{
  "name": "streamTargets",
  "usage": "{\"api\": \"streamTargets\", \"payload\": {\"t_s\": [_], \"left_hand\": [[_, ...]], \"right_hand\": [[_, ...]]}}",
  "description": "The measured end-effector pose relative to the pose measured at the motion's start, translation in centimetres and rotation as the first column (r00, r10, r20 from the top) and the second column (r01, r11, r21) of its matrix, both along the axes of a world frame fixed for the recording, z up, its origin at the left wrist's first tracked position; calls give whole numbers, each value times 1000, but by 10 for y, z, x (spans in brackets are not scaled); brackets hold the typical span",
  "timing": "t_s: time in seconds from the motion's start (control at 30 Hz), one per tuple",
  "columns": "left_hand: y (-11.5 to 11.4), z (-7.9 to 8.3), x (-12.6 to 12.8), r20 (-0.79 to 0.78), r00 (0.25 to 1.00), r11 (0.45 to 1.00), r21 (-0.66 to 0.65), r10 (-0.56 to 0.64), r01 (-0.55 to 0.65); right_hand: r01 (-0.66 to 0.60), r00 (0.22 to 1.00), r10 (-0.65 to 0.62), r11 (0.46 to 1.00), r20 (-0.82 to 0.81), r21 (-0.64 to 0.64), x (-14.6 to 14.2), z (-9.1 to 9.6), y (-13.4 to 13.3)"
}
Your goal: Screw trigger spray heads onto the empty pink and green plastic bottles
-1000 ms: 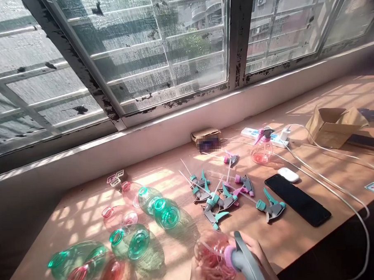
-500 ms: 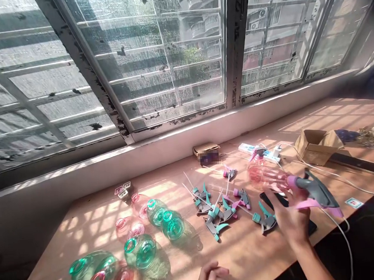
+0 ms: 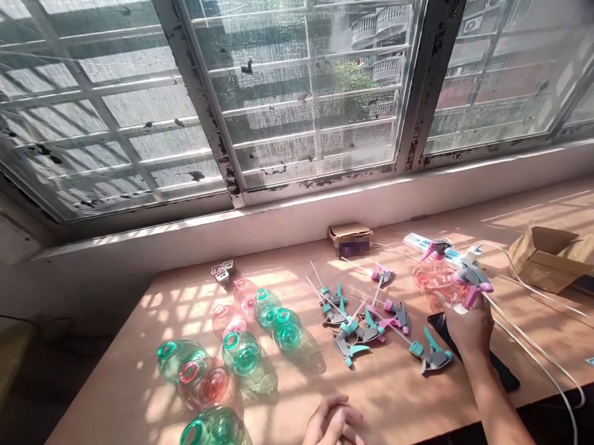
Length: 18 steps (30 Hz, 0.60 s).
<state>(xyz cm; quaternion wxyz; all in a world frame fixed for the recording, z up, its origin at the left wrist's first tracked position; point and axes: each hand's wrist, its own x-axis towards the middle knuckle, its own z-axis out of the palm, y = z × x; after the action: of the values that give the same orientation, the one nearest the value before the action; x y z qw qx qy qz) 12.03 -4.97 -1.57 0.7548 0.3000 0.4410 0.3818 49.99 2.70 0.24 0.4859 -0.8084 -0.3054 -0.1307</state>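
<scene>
My right hand (image 3: 467, 326) is wrapped around a clear pink spray bottle (image 3: 450, 296) with a grey and pink trigger head. Right behind it stands a second pink spray bottle (image 3: 429, 269), also fitted with a trigger head; whether the two touch is hard to tell. At the bottom centre, my left hand (image 3: 333, 427) rests with curled fingers and nothing visible in them. Between the hands lie several loose trigger sprayers (image 3: 351, 328) with thin tubes. One teal and grey sprayer (image 3: 431, 354) is nearest my right wrist.
Open-necked green bottles (image 3: 241, 353) and pink bottles (image 3: 205, 384) stand at left. Small dark square pieces (image 3: 223, 273) sit behind them. A black phone (image 3: 503, 371) lies under my right forearm. Near the window are a small carton (image 3: 349, 236), a power strip (image 3: 413, 242), cables and an open cardboard box (image 3: 549, 257).
My right hand has brought the held spray bottle from a tilted position to beside the standing one. My left hand stays low and curled. The view has swung left.
</scene>
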Motion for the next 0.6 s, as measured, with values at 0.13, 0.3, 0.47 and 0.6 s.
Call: {"api": "streamTargets", "payload": {"t_s": [0.13, 0.3, 0.47, 0.6], "left_hand": [[3, 4, -6, 66, 998, 999, 40, -7, 4], [2, 12, -10, 76, 997, 996, 80, -31, 25], [1, 25, -9, 4, 994, 988, 113, -107, 106], [-7, 41, -9, -152, 988, 960, 279, 20, 24]], "right_hand": [[-21, 1000, 22, 998, 22, -61, 4, -11, 6], [-47, 999, 49, 992, 14, -119, 12, -19, 14], [-82, 996, 75, 974, -39, -211, 24, -25, 14], [-86, 995, 74, 968, -60, -235, 27, -31, 12]]}}
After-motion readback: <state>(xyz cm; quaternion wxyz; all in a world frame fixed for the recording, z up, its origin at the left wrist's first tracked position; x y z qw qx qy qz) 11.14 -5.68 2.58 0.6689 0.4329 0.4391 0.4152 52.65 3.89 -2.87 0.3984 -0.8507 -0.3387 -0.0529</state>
